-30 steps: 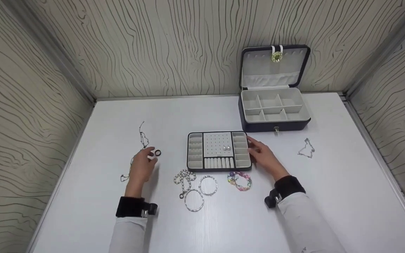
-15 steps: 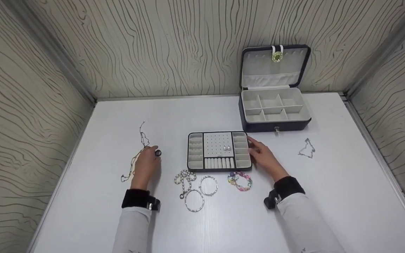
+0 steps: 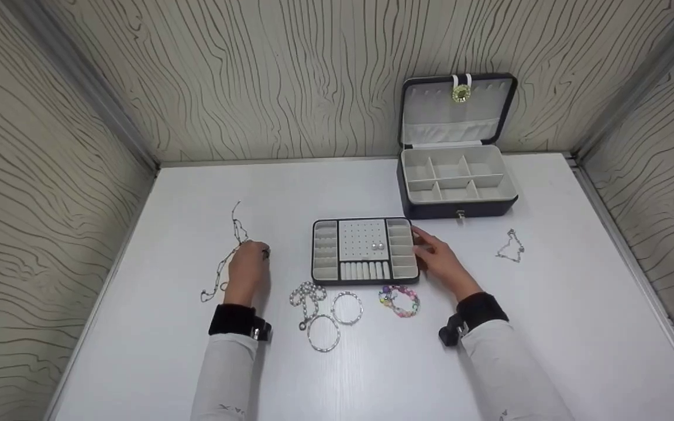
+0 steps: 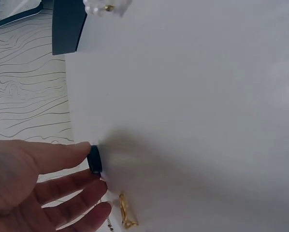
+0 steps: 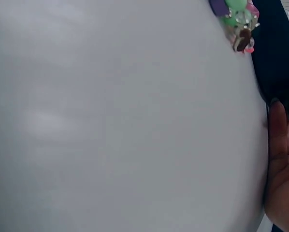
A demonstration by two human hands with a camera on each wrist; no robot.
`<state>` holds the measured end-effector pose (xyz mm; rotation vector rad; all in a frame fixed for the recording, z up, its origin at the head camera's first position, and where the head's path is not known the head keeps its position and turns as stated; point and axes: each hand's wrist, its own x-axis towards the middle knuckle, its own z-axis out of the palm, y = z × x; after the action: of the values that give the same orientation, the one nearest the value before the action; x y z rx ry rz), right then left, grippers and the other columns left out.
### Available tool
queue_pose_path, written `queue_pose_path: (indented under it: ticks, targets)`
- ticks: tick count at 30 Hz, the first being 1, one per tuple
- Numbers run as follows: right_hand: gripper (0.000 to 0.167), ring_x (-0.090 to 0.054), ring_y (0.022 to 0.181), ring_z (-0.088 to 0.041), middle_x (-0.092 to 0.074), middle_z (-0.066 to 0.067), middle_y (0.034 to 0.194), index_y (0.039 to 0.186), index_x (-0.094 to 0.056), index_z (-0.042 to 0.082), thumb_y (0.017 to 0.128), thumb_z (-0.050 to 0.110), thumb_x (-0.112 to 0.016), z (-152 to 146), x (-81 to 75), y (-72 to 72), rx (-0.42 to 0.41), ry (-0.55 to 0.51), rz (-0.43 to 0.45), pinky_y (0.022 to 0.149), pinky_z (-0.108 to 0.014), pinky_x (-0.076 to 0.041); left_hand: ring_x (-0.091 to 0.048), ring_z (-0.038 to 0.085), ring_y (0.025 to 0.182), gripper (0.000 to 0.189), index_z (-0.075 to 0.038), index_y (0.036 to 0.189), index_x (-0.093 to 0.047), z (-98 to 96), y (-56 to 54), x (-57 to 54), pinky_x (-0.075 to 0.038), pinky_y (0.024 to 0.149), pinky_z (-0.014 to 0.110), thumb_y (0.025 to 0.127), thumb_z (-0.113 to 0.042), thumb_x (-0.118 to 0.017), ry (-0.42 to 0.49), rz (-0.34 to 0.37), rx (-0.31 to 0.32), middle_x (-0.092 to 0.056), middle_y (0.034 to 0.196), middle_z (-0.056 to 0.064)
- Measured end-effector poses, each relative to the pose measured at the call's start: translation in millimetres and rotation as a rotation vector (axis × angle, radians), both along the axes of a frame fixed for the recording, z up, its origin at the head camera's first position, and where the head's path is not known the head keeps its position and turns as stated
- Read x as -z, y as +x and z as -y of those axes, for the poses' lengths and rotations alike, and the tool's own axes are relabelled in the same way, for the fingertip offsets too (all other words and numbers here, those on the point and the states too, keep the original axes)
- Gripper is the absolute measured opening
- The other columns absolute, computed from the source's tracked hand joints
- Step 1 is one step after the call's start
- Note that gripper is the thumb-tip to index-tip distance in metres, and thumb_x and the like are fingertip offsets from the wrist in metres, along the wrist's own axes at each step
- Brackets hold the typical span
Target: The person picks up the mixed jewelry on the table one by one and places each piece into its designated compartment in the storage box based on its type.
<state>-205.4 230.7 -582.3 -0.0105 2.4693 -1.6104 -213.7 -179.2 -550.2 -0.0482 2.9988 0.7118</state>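
Reaching forward with the left hand (image 3: 248, 266), back upward, pinching a dark ring (image 4: 94, 159) between thumb and finger, left of the tray (image 3: 366, 282), near the chain (image 3: 222, 270). Shown clearly in the left wrist view, nearly edge-on, with long axis close to upright there, tipped slightly; partly covered from above. Resting the right hand (image 3: 441, 261), unclenched, against the tray's right end.

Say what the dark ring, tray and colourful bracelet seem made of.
Dark ring: perhaps coated metal or resin; its smooth, plain band leaves this open.
Tray: perhaps leatherette outside, velvety pale lining, as both look matte.
Colourful bracelet: probably plastic, from its bright, smooth-looking beads; glass is possible.
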Motion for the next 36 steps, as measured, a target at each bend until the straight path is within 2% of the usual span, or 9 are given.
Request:
queue_pose_path:
  ticks: [9,15,20,25,31,36]
  targets:
    - [0.051,-0.053,0.096,-0.025,-0.051,-0.024,0.128,0.15,-0.038,0.007,0.102,0.009,-0.052,1,0.2,1.3,0.01,-0.038,-0.007,0.071,-0.027,-0.046,-0.062,0.031,0.087,0.008,0.002,0.091,-0.069,-3.5,2.0,-0.5,-0.052,0.077,0.041,0.088,0.004,-0.062,-0.001,-0.002,-0.024,-0.064,0.092,0.015]
    - [0.051,-0.053,0.093,-0.021,-0.051,-0.025,0.128,0.15,-0.038,0.005,0.101,0.008,-0.052,2,0.3,0.6,0.019,-0.057,0.0,0.069,-0.025,-0.046,-0.063,0.031,0.088,0.012,0.002,0.098,-0.07,-5.2,3.6,-2.2,-0.053,0.079,0.042,0.091,0.0,-0.061,-0.02,-0.013,-0.031,-0.065,0.094,0.016]
    - [0.051,-0.053,0.098,-0.029,-0.047,-0.028,0.131,0.151,-0.034,0.002,0.102,0.006,-0.049,0,0.3,-0.9,0.008,-0.087,0.034,0.072,-0.029,-0.048,-0.064,0.032,0.091,0.017,0.002,0.105,-0.071,-12.3,4.9,-7.4,-0.053,0.079,0.042,0.091,-0.001,-0.062,0.009,-0.044,-0.01,-0.064,0.098,0.016]
    - [0.051,-0.053,0.101,-0.028,-0.048,-0.024,0.132,0.151,-0.036,0.007,0.102,0.01,-0.05,1,0.0,0.6,0.018,-0.072,0.029,0.075,-0.028,-0.047,-0.062,0.027,0.081,0.016,0.005,0.101,-0.07,-29.0,7.8,-17.1,-0.053,0.072,0.038,0.086,0.003,-0.066,0.124,-0.084,0.037,-0.062,0.089,0.013]
    - [0.051,-0.054,0.098,-0.026,-0.05,-0.024,0.131,0.151,-0.038,0.009,0.101,0.009,-0.051,3,0.4,1.2,0.029,-0.05,0.008,0.075,-0.027,-0.047,-0.06,0.023,0.076,0.01,0.002,0.088,-0.068,-51.7,13.7,-26.7,-0.052,0.068,0.035,0.08,0.007,-0.07,0.187,-0.144,0.133,-0.06,0.082,0.008]
    - [0.05,-0.053,0.093,-0.022,-0.051,-0.023,0.128,0.15,-0.039,0.009,0.101,0.009,-0.052,1,1.4,1.0,0.033,-0.032,-0.006,0.072,-0.026,-0.046,-0.061,0.019,0.079,0.014,0.001,0.09,-0.066,-74.0,19.6,-34.0,-0.053,0.069,0.03,0.078,0.006,-0.072,0.239,-0.083,0.184,-0.059,0.084,0.005]
